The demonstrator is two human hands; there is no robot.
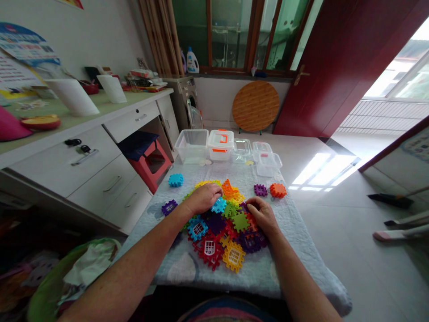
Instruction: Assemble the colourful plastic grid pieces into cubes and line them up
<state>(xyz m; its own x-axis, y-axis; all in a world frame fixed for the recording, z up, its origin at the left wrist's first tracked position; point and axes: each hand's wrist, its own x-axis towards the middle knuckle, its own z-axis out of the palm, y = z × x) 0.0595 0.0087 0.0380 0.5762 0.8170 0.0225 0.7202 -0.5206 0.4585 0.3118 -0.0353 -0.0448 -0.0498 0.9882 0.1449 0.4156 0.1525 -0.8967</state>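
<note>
My left hand [207,197] is closed in a pinch on a light-blue building tile [219,205] with notched edges, above the heap. To its right, my right hand [263,215] has its thumb and curled fingers at a purple tile [244,207], and appears to grip it. Between and below the hands lies a mixed heap of plastic tiles: a green tile [240,222], a red window tile [209,248], a yellow window tile [233,256] and a blue window tile [197,228]. Orange pieces [229,189] lie just beyond my fingers. My palms hide part of the heap.
Sorted stacks sit apart: blue tiles [176,180], purple tiles [260,190], orange tiles [278,190] and a purple tile at left [169,207]. Along the far edge of the cloth-covered table [284,268] stand several clear plastic boxes [191,147]. A red stool [150,163] is at left.
</note>
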